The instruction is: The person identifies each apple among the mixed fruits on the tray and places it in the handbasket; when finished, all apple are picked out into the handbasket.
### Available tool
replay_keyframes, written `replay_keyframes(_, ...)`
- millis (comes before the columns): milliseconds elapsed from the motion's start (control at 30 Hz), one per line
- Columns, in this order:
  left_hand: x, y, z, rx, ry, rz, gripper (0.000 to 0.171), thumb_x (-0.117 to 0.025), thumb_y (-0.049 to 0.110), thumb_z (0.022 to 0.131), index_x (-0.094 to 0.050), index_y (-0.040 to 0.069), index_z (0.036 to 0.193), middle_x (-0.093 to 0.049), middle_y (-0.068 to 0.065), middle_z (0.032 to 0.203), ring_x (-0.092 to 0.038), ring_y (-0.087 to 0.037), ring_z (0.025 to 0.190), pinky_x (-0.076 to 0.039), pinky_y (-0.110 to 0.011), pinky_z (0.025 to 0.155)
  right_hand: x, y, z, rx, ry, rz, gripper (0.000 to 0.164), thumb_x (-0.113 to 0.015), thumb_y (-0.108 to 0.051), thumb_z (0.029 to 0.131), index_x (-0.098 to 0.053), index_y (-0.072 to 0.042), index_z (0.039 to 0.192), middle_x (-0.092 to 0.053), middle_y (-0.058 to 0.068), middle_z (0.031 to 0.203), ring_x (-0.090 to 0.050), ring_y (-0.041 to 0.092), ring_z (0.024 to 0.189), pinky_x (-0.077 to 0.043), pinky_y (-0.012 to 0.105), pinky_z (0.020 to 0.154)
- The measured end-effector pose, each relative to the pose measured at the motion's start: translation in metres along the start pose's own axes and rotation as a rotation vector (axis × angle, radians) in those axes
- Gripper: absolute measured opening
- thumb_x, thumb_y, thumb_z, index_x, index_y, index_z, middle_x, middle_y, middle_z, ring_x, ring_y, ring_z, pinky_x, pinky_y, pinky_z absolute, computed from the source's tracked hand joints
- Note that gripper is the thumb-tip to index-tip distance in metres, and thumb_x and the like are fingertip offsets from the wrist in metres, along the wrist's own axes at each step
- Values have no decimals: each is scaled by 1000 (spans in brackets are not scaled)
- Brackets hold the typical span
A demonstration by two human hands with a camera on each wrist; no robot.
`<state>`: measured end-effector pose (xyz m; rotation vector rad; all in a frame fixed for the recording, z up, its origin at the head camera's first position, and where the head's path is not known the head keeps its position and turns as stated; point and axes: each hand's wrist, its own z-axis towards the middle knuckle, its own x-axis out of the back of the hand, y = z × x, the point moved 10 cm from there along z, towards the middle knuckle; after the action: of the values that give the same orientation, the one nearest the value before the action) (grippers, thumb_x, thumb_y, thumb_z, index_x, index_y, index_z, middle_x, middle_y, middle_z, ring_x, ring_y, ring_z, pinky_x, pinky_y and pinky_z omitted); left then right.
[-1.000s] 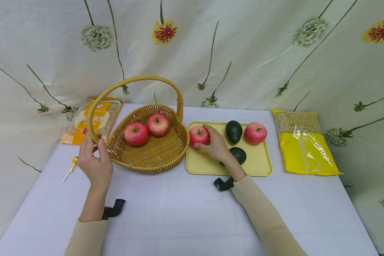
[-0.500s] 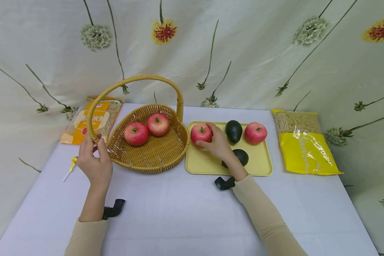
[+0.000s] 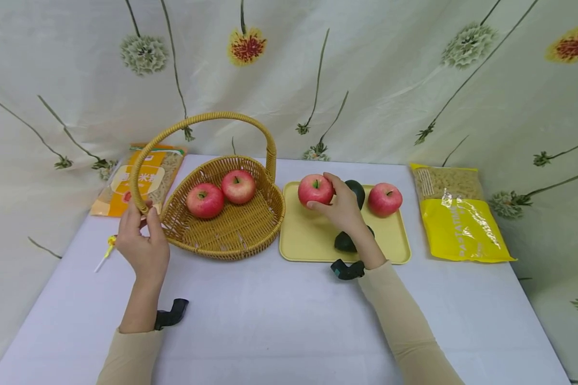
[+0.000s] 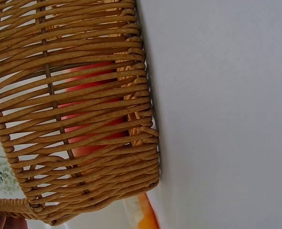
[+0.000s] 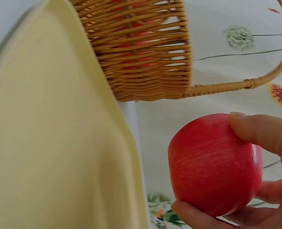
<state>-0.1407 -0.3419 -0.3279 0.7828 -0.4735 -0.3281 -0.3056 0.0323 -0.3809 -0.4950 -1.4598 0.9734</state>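
My left hand (image 3: 144, 246) grips the near left end of the arched handle (image 3: 217, 115) of the wicker basket (image 3: 241, 232). Inside the basket lie two red apples, one on the left (image 3: 205, 200) and one on the right (image 3: 238, 187). My right hand (image 3: 344, 211) holds another apple (image 3: 315, 190) between thumb and fingers, raised above the yellow tray (image 3: 301, 246). In the right wrist view the held apple (image 5: 212, 164) is apart from the tray. On the tray are an apple (image 3: 384, 200) and two partly hidden avocados, one far (image 3: 355, 193), one near (image 3: 345, 242).
An orange food packet (image 3: 146, 179) lies behind the basket at the left. A yellow lollipop (image 3: 109, 246) is beside my left hand. To the tray's right lies a yellow pasta bag (image 3: 462, 224). A floral cloth (image 3: 375, 80) hangs behind the white table (image 3: 265, 315).
My right hand has lifted the apple off the tray's left side and shifted it rightward, now covering part of the far avocado. My left hand and the basket stay put.
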Motion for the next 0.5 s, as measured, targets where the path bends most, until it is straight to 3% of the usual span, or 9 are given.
replay_keyframes(300,0,-2,0,-5,-7,11,33,-54,20,99,-65,-2,120,-68,-18,109,-57,-7,100,-43,-5,84,26,-18,-9,21,22,51,81,-80,-25,81,-38,-8,149,-51,13,141,-53,28,112,-54,42,87)
replay_keyframes(500,-1,-2,0,-14,-26,25,34,-53,19,99,-64,-4,122,-67,-21,111,-54,1,101,-42,-5,85,33,-30,-17,48,2,89,81,-80,-22,80,-39,-11,148,-53,12,138,-56,28,112,-55,43,89)
